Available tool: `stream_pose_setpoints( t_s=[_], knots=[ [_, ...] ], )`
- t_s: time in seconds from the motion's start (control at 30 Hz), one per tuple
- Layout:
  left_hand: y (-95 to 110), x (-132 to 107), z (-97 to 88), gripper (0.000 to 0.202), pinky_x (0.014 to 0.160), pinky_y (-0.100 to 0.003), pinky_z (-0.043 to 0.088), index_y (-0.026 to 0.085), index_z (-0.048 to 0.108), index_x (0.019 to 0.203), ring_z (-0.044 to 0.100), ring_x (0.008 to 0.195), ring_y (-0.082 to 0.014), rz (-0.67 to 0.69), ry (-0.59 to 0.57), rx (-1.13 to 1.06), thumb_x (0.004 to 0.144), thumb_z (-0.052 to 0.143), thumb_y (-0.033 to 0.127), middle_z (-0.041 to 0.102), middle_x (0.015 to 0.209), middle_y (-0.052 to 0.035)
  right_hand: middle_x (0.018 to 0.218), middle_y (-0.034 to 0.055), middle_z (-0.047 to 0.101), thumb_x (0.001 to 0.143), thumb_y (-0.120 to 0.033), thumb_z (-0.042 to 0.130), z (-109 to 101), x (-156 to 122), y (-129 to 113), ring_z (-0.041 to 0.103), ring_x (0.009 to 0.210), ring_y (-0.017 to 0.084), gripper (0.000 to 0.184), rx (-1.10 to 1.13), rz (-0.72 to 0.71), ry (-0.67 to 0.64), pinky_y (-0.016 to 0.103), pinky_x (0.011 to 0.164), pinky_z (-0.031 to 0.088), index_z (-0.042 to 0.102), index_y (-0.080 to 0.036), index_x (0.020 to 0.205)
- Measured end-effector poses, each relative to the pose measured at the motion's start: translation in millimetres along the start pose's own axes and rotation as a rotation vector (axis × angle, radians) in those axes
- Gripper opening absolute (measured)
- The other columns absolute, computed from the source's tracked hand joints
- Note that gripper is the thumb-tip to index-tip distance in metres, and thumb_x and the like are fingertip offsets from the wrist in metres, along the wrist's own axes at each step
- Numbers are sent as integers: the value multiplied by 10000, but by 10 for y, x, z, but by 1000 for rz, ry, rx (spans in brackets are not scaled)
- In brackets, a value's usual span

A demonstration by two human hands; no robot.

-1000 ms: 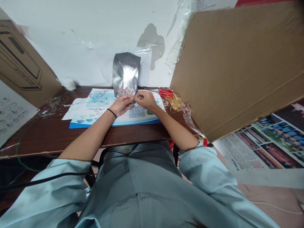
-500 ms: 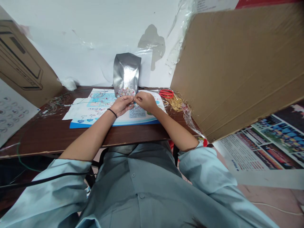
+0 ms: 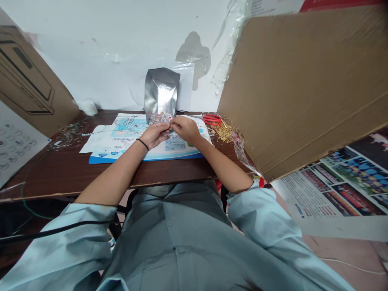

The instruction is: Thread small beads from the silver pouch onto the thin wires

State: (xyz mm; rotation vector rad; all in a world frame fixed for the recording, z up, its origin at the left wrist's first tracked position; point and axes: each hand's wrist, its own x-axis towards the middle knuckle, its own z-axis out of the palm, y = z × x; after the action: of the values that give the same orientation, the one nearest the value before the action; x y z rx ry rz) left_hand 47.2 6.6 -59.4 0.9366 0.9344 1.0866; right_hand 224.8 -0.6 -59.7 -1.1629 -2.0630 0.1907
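Note:
My left hand [image 3: 155, 135] and my right hand [image 3: 185, 128] meet above a printed sheet [image 3: 127, 151], fingertips pinched close together. Whatever sits between the fingers is too small to make out. Just beyond them, a heap of small clear and coloured beads [image 3: 160, 117] spills at the mouth of a silver foil bag [image 3: 162, 91] leaning on the wall. More beads lie under and around my hands. To the left, a thin green thread [image 3: 106, 130] with a few white beads on it runs across the paper.
Red-handled scissors [image 3: 212, 119] lie by a pile of gold-coloured sticks [image 3: 223, 132] on the right. A cardboard panel [image 3: 303, 81] rises beyond them. Tangled clear thread [image 3: 68, 135] lies on the left of the brown table [image 3: 60, 169], near a cardboard box [image 3: 36, 89].
My right hand's fingertips have shifted very slightly left and up against the left fingertips. Both hands stay pinched together; everything else looks the same.

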Motion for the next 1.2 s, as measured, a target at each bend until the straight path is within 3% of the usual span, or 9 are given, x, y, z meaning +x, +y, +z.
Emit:
stream_pose_setpoints(
  t_s=[0.3, 0.5, 0.7, 1.0, 1.2],
  knots=[
    [-1, -20, 6, 240, 429, -121, 322, 122, 707, 733, 532, 575, -53, 54, 6, 10, 786, 934, 65, 687, 719, -24, 970, 31, 768, 983, -158, 644, 78, 61, 137, 657, 890, 186, 205, 98, -51, 32, 327, 903, 520, 837, -218, 1013],
    [6, -34, 7, 263, 416, -104, 287, 113, 709, 721, 513, 562, -51, 56, -7, 19, 757, 967, 79, 620, 661, -10, 954, 26, 809, 979, -223, 728, 112, 88, 203, 651, 832, 162, 143, 279, 19, 17, 314, 838, 541, 860, -193, 1027],
    [2, -21, -30, 276, 418, -111, 280, 116, 722, 727, 473, 555, -48, 62, -65, 32, 723, 997, 105, 599, 653, -3, 920, 24, 796, 963, -182, 770, 57, 81, 152, 601, 814, 128, 102, 440, 117, -11, 287, 798, 501, 864, -155, 991],
    [27, -65, 28, 298, 427, -111, 300, 139, 668, 711, 524, 589, -58, 46, -86, 35, 791, 955, 133, 603, 675, 2, 859, 16, 758, 946, -298, 793, 73, 76, 110, 613, 846, 134, 131, 555, 199, -8, 284, 800, 513, 825, -172, 929],
    [43, -78, 103, 296, 419, -118, 310, 154, 616, 709, 462, 511, -36, 18, -31, 47, 894, 847, 164, 596, 650, 22, 860, -4, 760, 902, -248, 768, 95, 79, 93, 616, 834, 140, 63, 573, 198, 5, 297, 850, 533, 753, -189, 887]
  ],
)
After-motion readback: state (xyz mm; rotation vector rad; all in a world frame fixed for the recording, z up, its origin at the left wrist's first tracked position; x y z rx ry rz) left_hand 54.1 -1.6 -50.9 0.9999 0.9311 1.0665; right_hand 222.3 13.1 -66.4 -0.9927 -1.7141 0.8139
